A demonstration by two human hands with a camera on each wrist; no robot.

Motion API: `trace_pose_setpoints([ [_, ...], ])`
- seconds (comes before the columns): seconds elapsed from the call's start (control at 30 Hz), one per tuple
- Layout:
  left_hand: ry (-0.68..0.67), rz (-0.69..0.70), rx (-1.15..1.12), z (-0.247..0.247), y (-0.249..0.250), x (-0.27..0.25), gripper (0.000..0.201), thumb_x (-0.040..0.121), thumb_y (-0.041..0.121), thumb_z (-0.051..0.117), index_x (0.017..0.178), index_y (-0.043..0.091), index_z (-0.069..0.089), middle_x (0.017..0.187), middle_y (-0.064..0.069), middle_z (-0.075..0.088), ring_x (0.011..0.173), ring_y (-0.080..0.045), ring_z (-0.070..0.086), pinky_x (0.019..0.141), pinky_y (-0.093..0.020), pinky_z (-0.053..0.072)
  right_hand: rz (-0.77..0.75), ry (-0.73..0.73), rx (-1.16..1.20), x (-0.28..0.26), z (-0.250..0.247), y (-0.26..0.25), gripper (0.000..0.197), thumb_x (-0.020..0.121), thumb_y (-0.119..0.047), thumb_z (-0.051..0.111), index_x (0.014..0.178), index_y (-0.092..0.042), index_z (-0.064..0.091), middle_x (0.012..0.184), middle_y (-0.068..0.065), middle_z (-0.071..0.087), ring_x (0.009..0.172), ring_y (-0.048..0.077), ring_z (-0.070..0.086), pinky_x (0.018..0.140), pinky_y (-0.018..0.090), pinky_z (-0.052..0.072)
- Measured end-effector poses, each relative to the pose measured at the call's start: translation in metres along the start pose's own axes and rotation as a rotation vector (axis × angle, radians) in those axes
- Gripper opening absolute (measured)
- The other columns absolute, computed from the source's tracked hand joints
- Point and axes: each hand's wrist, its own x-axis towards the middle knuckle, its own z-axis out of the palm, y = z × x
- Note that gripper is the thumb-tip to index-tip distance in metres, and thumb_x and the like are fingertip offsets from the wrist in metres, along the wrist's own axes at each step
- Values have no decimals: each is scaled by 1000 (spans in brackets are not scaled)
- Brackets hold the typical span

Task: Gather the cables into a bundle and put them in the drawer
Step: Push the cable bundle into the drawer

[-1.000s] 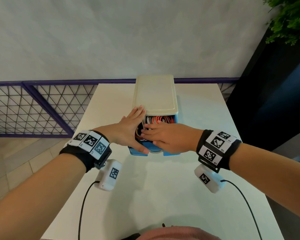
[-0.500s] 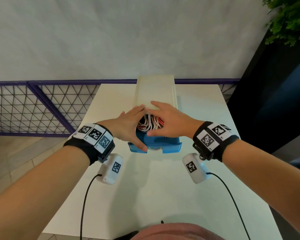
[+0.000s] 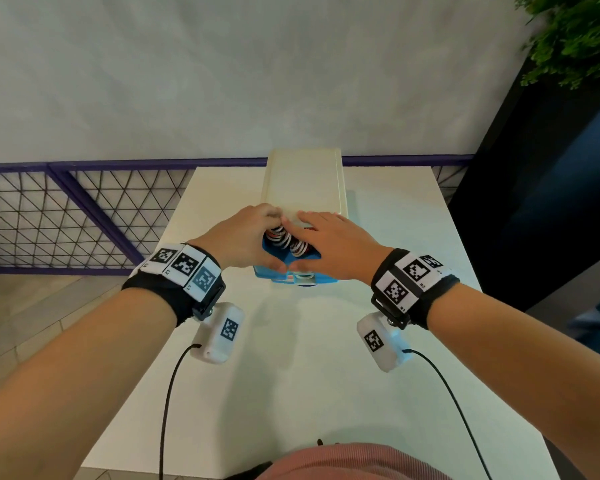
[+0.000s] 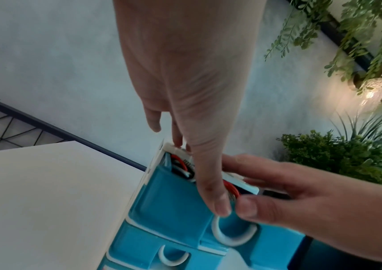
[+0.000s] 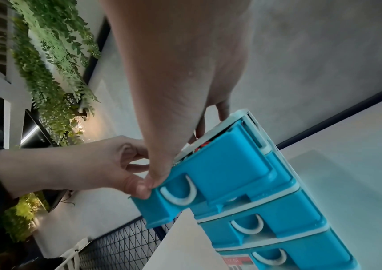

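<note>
White table (image 3: 326,375), purple mesh railing (image 3: 66,209) behind, green plants (image 3: 575,39) at right.

A smooth, slightly glossy blue plastic is seen on the drawer (image 5: 222,164), with white plastic handles. Above the drawer, the cabinet top (image 3: 303,181) appears as matt cream plastic. Glossy coated cables (image 3: 286,239) lie inside the drawer. Beneath the drawer unit, the table (image 3: 326,375) looks matt and smooth.
</note>
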Motion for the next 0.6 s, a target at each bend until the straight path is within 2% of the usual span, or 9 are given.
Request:
trace_pose_setpoints([
  [0.1,112,11,-57,3,-1,4,71,65,42,82,128,19,57,132,1,50,121,-21,46,99,-43,43,49,45,22,3,0,-3,68,94,-54,45,152,-27,23,154,4,34,137,26,35,109,38,30],
  [0.17,232,-12,-23,8,5,8,48,72,35,77,114,17,62,115,0,56,108,-22,52,83,-43,49,94,117,17,6,0,-6,52,97,-34,51,145,-26,36,142,-1,47,124,23,47,94,36,44],
  [0.23,357,-49,86,16,13,13,28,79,29,71,101,16,60,103,1,55,98,-22,51,67,-38,47,142,167,-22,8,-1,-7,47,94,-14,53,138,-29,46,129,-5,54,111,21,56,78,35,51],
  [0.3,443,-54,167,22,20,18,16,82,24,67,91,15,57,96,-1,53,92,-23,50,56,-34,43,185,190,-17,12,-1,-6,50,90,-3,52,131,-32,53,122,-7,58,103,20,61,72,33,53],
  [0.37,495,-42,206,25,21,22,10,84,18,64,86,14,55,93,-3,53,88,-25,51,51,-32,38,202,215,8,15,-3,-5,51,89,-1,51,127,-34,58,122,-9,61,100,20,64,75,34,54],
  [0.47,522,-40,241,26,18,24,10,82,14,65,83,14,54,90,-3,53,84,-25,51,48,-30,33,217,216,14,18,-4,-7,50,90,0,50,125,-35,60,121,-9,62,100,20,65,75,32,53],
  [0.6,500,-45,235,24,19,25,12,82,18,65,86,14,54,93,-3,53,87,-24,52,50,-31,36,230,217,14,18,-5,-9,47,91,-2,51,124,-34,59,118,-9,63,96,20,65,70,29,48],
])
